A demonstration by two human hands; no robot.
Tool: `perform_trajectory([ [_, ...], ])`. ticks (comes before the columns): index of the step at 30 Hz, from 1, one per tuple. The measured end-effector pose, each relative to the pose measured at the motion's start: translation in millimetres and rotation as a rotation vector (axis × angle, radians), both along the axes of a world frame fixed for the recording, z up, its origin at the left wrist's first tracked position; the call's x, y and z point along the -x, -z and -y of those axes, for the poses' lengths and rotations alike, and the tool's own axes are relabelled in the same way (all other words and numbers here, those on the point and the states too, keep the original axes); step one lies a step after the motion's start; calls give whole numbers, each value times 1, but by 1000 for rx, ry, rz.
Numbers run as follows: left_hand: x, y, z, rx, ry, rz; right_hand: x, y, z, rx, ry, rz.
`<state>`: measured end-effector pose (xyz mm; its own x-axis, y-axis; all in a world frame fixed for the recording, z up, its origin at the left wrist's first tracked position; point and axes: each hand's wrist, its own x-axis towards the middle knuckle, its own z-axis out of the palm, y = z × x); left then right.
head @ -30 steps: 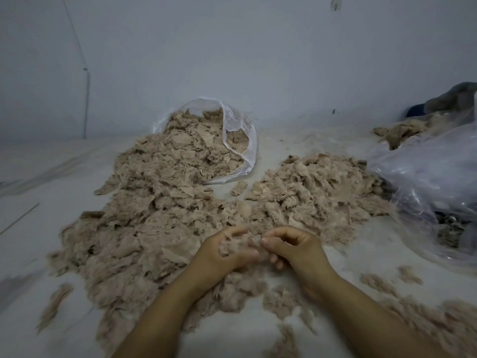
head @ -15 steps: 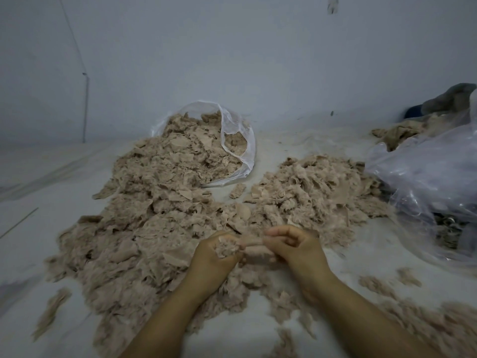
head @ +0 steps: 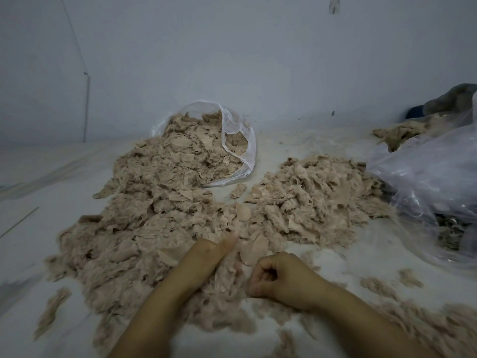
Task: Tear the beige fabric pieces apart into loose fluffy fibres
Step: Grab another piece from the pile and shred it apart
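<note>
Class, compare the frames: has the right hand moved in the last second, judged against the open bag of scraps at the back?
Yes. The right hand has dropped nearer the camera, farther from the bag, and parted from the left hand.

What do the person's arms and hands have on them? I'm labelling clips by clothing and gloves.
Nothing visible: the left hand and right hand are bare, with no gloves, rings or watch showing. Both forearms are uncovered up to the frame edge, so no sleeve appears.

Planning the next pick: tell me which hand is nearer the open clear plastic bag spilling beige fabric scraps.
Left. The left hand reaches into the pile below the clear plastic bag; the right hand sits further back and rightward.
</note>
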<state>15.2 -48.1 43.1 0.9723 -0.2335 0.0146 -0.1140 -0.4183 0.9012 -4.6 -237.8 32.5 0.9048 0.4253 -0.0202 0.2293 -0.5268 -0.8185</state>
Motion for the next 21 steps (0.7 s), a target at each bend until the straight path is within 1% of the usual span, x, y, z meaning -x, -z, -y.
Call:
perform_trajectory([
  [1,-3,4,-2,-137,6,47,-1,1,1,-11,-9,-13],
  [2,-5,8,-3,-277,6,161,-2,2,2,-24,12,-3],
  [3,-6,11,-2,-369,19,324,-5,5,1,-42,63,39],
  [4,-7,13,1,-413,53,492,-6,7,-1,-66,131,106],
  [5,-9,15,2,-440,93,620,-9,9,-3,-78,188,183],
  [6,-10,17,2,-475,121,674,-12,9,-4,-53,205,258],
  [7,-11,17,1,-536,127,655,-16,8,-6,17,183,323],
  [8,-13,19,0,-625,118,585,-21,10,-8,121,124,364],
  [10,-16,24,-3,-819,57,366,-30,13,-8,341,15,384],
  [11,-16,25,-4,-877,16,275,-36,13,-7,409,14,387],
  [12,-16,25,-4,-904,-38,225,-40,12,-4,442,43,384],
  [14,-13,24,0,-933,-158,213,-53,8,6,477,126,345],
  [16,-11,23,3,-978,-281,218,-62,2,14,569,168,303],
  [17,-11,24,5,-997,-338,220,-65,-2,14,618,185,315],
  [19,-12,23,7,-1025,-410,218,-67,-11,5,643,262,400],
  [21,-14,23,6,-1046,-447,226,-72,-17,-13,549,302,499],
])
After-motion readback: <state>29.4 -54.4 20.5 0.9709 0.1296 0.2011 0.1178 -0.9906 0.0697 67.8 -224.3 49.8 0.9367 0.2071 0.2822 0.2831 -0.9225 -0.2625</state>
